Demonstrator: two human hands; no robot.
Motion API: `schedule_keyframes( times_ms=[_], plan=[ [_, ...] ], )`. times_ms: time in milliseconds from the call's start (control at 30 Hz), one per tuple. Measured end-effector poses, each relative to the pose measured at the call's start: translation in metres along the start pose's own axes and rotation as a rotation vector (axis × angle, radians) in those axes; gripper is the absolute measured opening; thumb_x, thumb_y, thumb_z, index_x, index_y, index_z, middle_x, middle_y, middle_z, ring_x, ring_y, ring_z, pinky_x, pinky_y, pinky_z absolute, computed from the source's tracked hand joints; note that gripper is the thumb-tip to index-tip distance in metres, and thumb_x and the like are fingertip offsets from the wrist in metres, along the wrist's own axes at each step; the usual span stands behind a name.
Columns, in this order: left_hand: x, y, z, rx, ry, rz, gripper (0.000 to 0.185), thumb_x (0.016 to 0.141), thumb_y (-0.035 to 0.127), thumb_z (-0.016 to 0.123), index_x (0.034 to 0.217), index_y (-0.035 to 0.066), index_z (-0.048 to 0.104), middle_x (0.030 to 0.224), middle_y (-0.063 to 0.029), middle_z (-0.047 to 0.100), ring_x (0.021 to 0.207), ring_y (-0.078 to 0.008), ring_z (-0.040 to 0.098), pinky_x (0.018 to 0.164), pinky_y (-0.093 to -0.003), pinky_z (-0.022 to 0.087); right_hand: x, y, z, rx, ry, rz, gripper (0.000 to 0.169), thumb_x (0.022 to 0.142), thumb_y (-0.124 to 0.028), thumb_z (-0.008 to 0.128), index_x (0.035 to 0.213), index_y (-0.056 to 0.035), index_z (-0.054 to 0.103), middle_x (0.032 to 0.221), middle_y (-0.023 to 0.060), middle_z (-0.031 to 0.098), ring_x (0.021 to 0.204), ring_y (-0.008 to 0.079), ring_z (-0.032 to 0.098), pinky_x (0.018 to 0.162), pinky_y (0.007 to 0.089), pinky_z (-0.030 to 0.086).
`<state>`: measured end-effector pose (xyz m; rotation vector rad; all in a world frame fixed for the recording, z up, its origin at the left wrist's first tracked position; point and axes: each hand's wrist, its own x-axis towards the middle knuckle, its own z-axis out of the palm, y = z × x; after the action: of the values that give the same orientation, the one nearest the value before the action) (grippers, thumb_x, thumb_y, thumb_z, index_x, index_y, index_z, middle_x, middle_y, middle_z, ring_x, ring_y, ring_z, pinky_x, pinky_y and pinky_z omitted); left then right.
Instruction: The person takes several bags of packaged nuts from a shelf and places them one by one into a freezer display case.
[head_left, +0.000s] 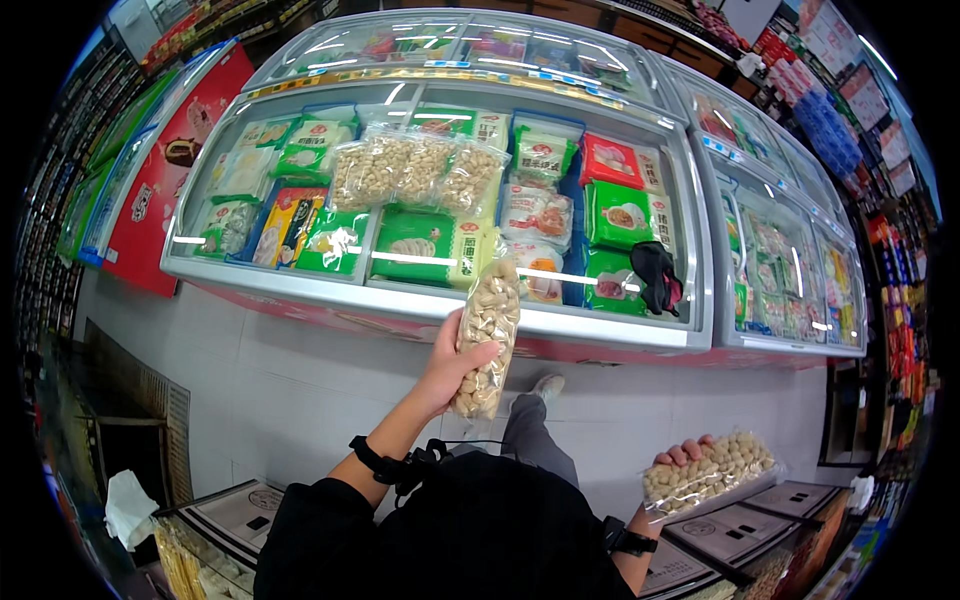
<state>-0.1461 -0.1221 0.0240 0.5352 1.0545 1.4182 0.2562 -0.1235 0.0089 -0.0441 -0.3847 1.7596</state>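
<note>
My left hand (450, 367) grips a clear plastic bag of shelled-looking pale nuts (491, 330), held upright in front of the freezer's near rim. Out to the right, my right hand (686, 451) holds a second clear bag of similar nuts (716, 472), tilted above the bin lids. Several more clear bags of nuts (420, 169) lie side by side on the glass top of a chest freezer (360, 279). A small black pouch-like item (657, 277) rests on the same glass near the right corner.
Green and white frozen food packs (412, 247) sit under the glass. Another chest freezer (787, 345) adjoins on the right. Behind me stand bins with dark-framed lids (240, 517); a white plastic bag (129, 510) hangs at the left. Pale floor tiles (300, 360) lie between.
</note>
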Motion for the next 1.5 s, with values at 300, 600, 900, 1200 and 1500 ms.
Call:
schedule_keyframes(
  times_ms=[300,600,900,1200,1500],
  plan=[
    [0.081,0.040,-0.010,1.364,0.534,0.517,0.089,0.060,0.031,0.083,0.129,-0.002,0.038,0.114,-0.0216,0.055,0.105,-0.0362,0.056,0.089,-0.0443,0.046,0.136,0.036,-0.032,-0.082,-0.019,0.244,0.048,0.095,-0.050,0.042,0.121,-0.0099,0.042,0.091,0.0102,0.054,0.080,0.0298,0.057,0.079,0.0491,0.046],
    [0.220,0.057,-0.054,1.286,0.636,0.135,0.092,0.060,0.041,0.081,0.130,0.000,0.037,0.116,-0.0233,0.056,0.108,-0.0389,0.055,0.089,-0.0445,0.047,0.238,0.033,-0.082,-0.104,0.068,0.387,0.050,0.094,-0.050,0.043,0.118,-0.0063,0.043,0.090,0.0164,0.056,0.079,0.0365,0.059,0.076,0.0533,0.049],
    [0.289,0.067,-0.113,1.581,0.665,0.084,0.095,0.059,0.043,0.080,0.132,0.000,0.037,0.116,-0.0226,0.055,0.109,-0.0392,0.053,0.090,-0.0470,0.046,0.277,0.078,-0.085,-0.164,0.154,0.433,0.054,0.091,-0.048,0.050,0.124,-0.0055,0.040,0.094,0.0172,0.056,0.084,0.0378,0.061,0.080,0.0537,0.051],
    [0.371,0.092,-0.158,1.387,0.759,0.078,0.093,0.064,0.037,0.080,0.137,0.001,0.034,0.126,-0.0237,0.050,0.120,-0.0398,0.045,0.100,-0.0481,0.037,0.264,0.143,-0.050,-0.203,0.226,0.304,0.055,0.091,-0.049,0.051,0.124,-0.0061,0.042,0.095,0.0158,0.056,0.084,0.0368,0.061,0.078,0.0531,0.051],
    [0.375,0.083,-0.184,1.323,0.595,0.185,0.091,0.069,0.034,0.079,0.141,0.004,0.031,0.137,-0.0222,0.039,0.127,-0.0396,0.035,0.105,-0.0515,0.028,0.266,0.190,-0.033,-0.440,0.206,0.269,0.067,0.086,-0.045,0.062,0.135,-0.0070,0.035,0.113,0.0145,0.054,0.101,0.0357,0.057,0.089,0.0522,0.047]
  ],
)
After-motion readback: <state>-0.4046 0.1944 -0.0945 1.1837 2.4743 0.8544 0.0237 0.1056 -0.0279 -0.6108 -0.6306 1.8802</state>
